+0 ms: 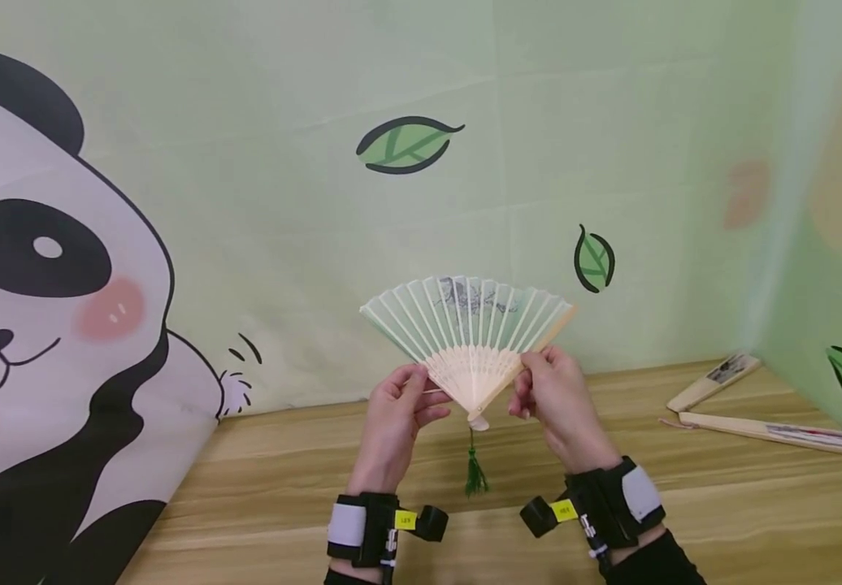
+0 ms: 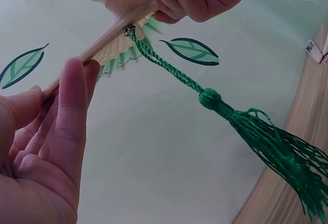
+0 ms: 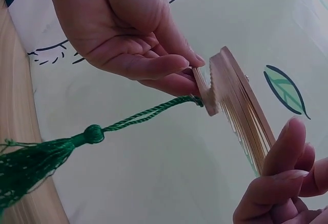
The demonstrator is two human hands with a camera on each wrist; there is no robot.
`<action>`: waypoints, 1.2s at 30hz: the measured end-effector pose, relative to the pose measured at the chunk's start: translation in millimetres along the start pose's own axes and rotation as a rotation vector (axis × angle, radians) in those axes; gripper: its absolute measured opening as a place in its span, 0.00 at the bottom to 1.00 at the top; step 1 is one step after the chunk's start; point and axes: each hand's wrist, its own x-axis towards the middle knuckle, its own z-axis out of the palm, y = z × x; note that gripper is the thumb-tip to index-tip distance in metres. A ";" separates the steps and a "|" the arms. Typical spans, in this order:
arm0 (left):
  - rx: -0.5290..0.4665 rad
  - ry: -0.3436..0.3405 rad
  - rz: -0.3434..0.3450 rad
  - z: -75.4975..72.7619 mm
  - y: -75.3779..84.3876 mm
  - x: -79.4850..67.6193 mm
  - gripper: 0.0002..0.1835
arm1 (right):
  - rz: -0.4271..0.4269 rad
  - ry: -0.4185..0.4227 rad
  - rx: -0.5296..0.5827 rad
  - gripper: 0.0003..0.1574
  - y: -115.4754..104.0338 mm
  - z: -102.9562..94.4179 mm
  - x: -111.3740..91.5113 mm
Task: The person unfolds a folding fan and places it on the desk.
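A pale green folding fan (image 1: 474, 325) with light wooden ribs and a dark printed picture is spread wide, held up above the wooden table. My left hand (image 1: 396, 414) pinches its left outer rib between thumb and fingers. On the opposite side my right hand (image 1: 557, 398) grips the right outer rib. From the pivot hangs a green tassel (image 1: 475, 473), with its cord and knot seen close up in both wrist views. The left wrist view shows the left hand's fingers (image 2: 72, 111) against the wooden rib.
Two folded fans lie at the table's right: one (image 1: 713, 382) near the back cloth, the other (image 1: 779, 431) in front of it. Behind the wooden table (image 1: 267, 496) hangs a green cloth (image 1: 245, 162) printed with leaves and a panda (image 1: 41, 325).
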 end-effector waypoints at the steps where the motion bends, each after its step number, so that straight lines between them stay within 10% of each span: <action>1: 0.001 0.003 0.002 -0.1 0.0 -0.2 0.14 | -0.002 0.002 -0.001 0.07 0.5 -0.1 0.0; 36: -0.051 0.068 0.128 9.1 -3.8 0.9 0.18 | -0.126 0.178 0.095 0.03 0.3 -5.3 1.1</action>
